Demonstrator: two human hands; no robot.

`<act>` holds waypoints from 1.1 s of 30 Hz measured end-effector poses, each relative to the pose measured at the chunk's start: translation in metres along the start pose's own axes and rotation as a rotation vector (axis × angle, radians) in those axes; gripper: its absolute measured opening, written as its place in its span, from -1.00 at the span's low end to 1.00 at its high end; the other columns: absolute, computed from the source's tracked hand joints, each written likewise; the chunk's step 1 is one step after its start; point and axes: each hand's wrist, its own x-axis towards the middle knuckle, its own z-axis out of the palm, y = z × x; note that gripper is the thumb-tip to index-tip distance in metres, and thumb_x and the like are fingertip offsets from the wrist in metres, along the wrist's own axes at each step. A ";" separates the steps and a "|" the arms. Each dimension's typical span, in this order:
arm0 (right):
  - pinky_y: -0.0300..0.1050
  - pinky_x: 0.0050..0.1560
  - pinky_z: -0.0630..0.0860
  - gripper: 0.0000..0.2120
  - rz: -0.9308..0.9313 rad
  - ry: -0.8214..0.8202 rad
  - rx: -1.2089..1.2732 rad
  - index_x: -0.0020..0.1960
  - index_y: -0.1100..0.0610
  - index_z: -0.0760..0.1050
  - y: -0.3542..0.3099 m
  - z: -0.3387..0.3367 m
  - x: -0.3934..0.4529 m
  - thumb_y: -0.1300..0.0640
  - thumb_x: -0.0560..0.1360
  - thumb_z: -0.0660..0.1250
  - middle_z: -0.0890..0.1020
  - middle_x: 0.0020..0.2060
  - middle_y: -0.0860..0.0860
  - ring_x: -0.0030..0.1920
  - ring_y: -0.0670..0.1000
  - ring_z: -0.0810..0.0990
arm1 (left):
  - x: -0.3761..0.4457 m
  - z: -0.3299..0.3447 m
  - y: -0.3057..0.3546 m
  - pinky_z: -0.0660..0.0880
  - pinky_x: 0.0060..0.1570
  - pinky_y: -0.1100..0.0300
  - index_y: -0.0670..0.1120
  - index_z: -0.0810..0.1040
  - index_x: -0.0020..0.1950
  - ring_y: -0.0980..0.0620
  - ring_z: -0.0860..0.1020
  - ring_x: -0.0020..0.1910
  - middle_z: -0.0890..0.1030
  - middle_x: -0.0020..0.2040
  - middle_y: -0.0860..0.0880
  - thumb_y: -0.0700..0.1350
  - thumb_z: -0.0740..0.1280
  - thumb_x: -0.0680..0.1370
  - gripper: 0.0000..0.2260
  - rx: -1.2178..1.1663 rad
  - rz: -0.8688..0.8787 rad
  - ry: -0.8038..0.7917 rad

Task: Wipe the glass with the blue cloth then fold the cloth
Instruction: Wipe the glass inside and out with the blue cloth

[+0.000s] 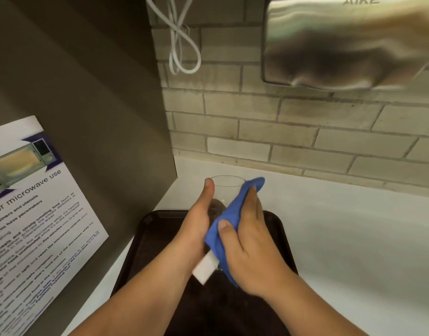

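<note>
A clear drinking glass [226,186] is held above a dark tray, its rim toward the wall. My left hand [197,221] grips its left side, thumb up near the rim. My right hand [251,241] presses a blue cloth [229,219] against the glass's right side, with cloth bunched from the rim down past my palm. A white tag or label [205,266] hangs below the cloth between my wrists. The lower part of the glass is hidden by both hands and the cloth.
A dark brown tray [276,229] lies on the white counter [354,238] under my hands. A grey panel with a microwave-use notice [34,214] stands on the left. A brick wall, looped white cable [182,44] and steel hand dryer [341,42] are behind.
</note>
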 end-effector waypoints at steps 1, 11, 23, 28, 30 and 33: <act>-0.54 0.01 0.41 -0.36 -0.010 0.067 0.055 0.55 -0.07 0.01 -0.003 -0.004 0.007 -0.21 0.53 0.03 0.48 0.31 -0.04 0.15 -0.24 0.54 | 0.000 0.000 -0.001 0.68 -0.15 0.08 -0.19 0.55 0.42 -0.14 0.77 -0.12 0.78 -0.09 -0.25 0.44 0.34 0.35 -0.13 0.013 0.020 -0.014; -0.48 -0.31 0.44 -0.80 0.089 0.266 0.190 -0.07 0.02 0.46 0.004 -0.011 0.030 0.01 0.64 0.12 0.64 -0.29 0.00 -0.21 -0.20 0.62 | -0.006 0.006 -0.010 0.58 0.28 -0.16 0.01 0.70 0.29 -0.20 0.71 0.19 0.75 0.22 -0.18 0.48 0.23 0.43 -0.30 0.077 0.043 0.026; -0.55 0.06 0.36 -0.54 0.098 -0.015 0.124 0.39 0.01 0.39 0.016 -0.007 -0.010 -0.07 0.53 0.11 0.51 0.26 -0.16 0.19 -0.28 0.49 | 0.005 0.001 0.002 0.69 -0.26 0.03 -0.20 0.63 0.18 -0.17 0.77 -0.19 0.78 -0.13 -0.19 0.52 0.43 0.28 -0.15 -0.058 -0.012 0.005; -0.59 -0.12 0.40 -0.52 0.019 0.136 0.043 0.50 0.07 0.17 -0.004 -0.006 0.010 -0.05 0.63 0.09 0.54 0.21 -0.09 0.05 -0.34 0.54 | 0.007 -0.002 -0.002 0.67 -0.22 0.07 -0.15 0.71 0.13 -0.15 0.77 -0.16 0.79 -0.14 -0.19 0.43 0.36 0.38 -0.31 0.003 0.062 -0.070; -0.42 -0.32 0.46 -0.78 0.139 0.199 0.300 0.11 0.09 0.48 -0.008 -0.021 0.027 0.03 0.64 0.11 0.66 -0.20 0.01 -0.25 -0.15 0.64 | 0.004 -0.004 -0.003 0.65 -0.01 -0.04 -0.07 0.74 0.19 -0.19 0.75 0.02 0.78 0.04 -0.20 0.46 0.28 0.45 -0.32 0.029 0.059 -0.104; -0.41 -0.37 0.47 -0.79 0.158 0.206 0.365 -0.04 0.09 0.49 -0.006 -0.025 0.035 0.07 0.65 0.11 0.64 -0.30 0.01 -0.33 -0.21 0.63 | 0.002 -0.002 -0.003 0.64 0.15 -0.05 0.01 0.65 0.34 -0.12 0.71 0.20 0.75 0.22 -0.12 0.47 0.10 0.53 -0.31 0.084 0.073 -0.083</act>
